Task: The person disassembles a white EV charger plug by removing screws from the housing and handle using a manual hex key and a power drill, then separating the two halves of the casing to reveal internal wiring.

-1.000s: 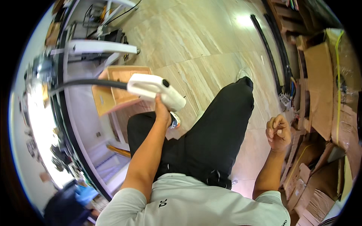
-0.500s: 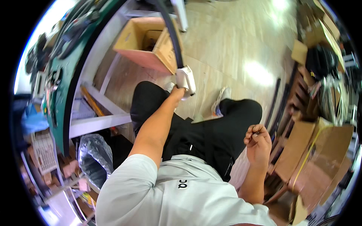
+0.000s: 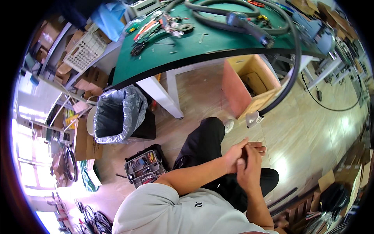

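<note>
My left hand (image 3: 236,156) and my right hand (image 3: 249,167) meet in front of my knees. The left fingers reach out flat behind the right hand, their tips showing past it. My right fingers are pressed together over the left palm; whatever small thing lies between the hands is hidden. Just beyond them, a thick black cable (image 3: 293,74) comes down over the table edge. Its white plug-like end (image 3: 254,119) hangs free, apart from both hands. A dark grey charging gun (image 3: 251,29) rests on the green table (image 3: 187,46).
Beneath the table's edge stands an open wooden box (image 3: 236,91). A lined trash bin (image 3: 119,113) and a tool case (image 3: 145,165) are on the floor to my left. Hand tools (image 3: 150,31) lie scattered on the table. Cartons (image 3: 331,183) line the right side.
My left hand has let go of the white cable end and come back to my right hand. The view has turned left, bringing the tabletop, bin and tool case into sight.
</note>
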The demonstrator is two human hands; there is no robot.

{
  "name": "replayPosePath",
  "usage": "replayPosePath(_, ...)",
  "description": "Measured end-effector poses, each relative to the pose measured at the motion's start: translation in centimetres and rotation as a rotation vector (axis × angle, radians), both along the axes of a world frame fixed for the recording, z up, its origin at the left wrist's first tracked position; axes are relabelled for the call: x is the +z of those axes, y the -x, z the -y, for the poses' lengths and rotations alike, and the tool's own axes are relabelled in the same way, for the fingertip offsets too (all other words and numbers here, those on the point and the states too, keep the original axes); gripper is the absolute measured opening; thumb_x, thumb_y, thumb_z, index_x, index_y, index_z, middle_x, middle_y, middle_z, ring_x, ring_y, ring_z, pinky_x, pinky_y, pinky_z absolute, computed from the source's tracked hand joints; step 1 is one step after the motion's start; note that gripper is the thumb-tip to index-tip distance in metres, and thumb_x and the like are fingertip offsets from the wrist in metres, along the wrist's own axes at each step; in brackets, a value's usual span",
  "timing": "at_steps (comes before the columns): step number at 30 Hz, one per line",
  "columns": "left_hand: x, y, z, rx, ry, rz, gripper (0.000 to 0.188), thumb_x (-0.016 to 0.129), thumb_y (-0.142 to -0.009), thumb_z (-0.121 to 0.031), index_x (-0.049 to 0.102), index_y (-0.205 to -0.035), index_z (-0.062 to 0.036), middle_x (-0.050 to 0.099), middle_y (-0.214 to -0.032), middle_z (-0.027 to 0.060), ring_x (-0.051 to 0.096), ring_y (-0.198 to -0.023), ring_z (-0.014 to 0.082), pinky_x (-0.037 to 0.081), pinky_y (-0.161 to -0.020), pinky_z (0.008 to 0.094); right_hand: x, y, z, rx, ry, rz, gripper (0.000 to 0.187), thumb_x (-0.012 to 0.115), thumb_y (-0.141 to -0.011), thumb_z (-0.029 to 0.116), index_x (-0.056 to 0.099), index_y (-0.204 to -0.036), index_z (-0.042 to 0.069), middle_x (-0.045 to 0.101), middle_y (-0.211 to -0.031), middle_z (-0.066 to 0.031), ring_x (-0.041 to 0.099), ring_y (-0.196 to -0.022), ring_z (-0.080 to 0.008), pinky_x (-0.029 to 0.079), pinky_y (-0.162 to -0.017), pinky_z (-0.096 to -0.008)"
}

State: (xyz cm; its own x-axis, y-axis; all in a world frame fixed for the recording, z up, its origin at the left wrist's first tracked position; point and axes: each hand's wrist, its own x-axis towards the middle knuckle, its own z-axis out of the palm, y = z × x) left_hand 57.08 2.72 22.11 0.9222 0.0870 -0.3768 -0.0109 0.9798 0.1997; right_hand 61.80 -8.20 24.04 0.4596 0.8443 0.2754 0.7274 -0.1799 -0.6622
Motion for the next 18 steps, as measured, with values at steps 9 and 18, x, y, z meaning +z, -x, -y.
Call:
replayPosePath(9,-2.7,5.6,-7.1,0.34,-0.112,-0.311,0.024,0.041,-0.094,0.004,0.053,-0.114,0.004,0.06,-0.11,0.0154,0.062,-0.105,0.0267,0.053,-0.094,0.0319,0.0,1.8,-5.3,-0.069,-0.08,-0.009,0.047,0.051,-0.099,0.031,0.052,-0.13,-0.003,0.057,-0.128,-0.0207,0.053,-0.12,-0.039,0.039,-0.102,-0.045)
replayPosePath(18,12.2,12.1,-22.7,0.908,-0.925,-0.246,0.027,0.036,-0.1,-0.001,0.054,-0.12,0.0048,0.062,-0.12,0.0205,0.066,-0.105,0.0281,0.056,-0.091,0.0373,-1.8,0.6,-3.5,-0.239,0.202,-0.168,0.033,0.058,-0.094,0.022,0.06,-0.117,-0.001,0.064,-0.114,-0.0201,0.059,-0.106,-0.0388,0.046,-0.093,-0.0435)
